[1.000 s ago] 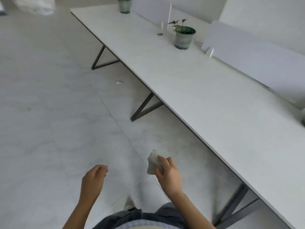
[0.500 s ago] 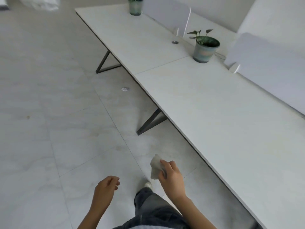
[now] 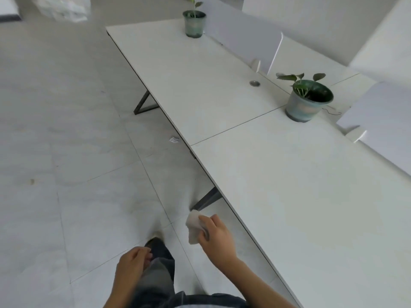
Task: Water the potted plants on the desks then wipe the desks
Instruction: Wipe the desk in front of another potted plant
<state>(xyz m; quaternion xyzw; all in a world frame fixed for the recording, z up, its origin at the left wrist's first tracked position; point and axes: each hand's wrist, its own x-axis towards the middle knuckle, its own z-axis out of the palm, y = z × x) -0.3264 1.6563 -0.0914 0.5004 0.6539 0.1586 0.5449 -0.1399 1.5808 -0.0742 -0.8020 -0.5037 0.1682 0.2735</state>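
Pale marble-look floor tiles (image 3: pixel 73 152) stretch beside a long white counter (image 3: pixel 300 185) that runs diagonally up and away from the person's right side. A crumpled white cloth (image 3: pixel 194 226) is gripped in the right hand (image 3: pixel 216 237), fingers curled over it, held in the air above the floor just short of the counter's near edge and not touching it. The left hand (image 3: pixel 133 264) hangs lower, beside a dark trouser leg (image 3: pixel 155 276), loosely curled and holding nothing. Well ahead of the right hand, a small leafy plant in a pale green pot (image 3: pixel 308 102) stands on the counter close to the seam between two desk tops, next to a white divider panel (image 3: pixel 382 125). Farther beyond, a second potted plant (image 3: pixel 194 23) sits near the counter's far end, against another divider panel (image 3: pixel 242 38). Between the two pots a round cable grommet (image 3: pixel 254 83) is set into the top. Ahead of the left hand, a scrap of litter (image 3: pixel 174 140) lies on the floor near the counter's edge, and dark angled legs (image 3: pixel 144 103) show beneath.
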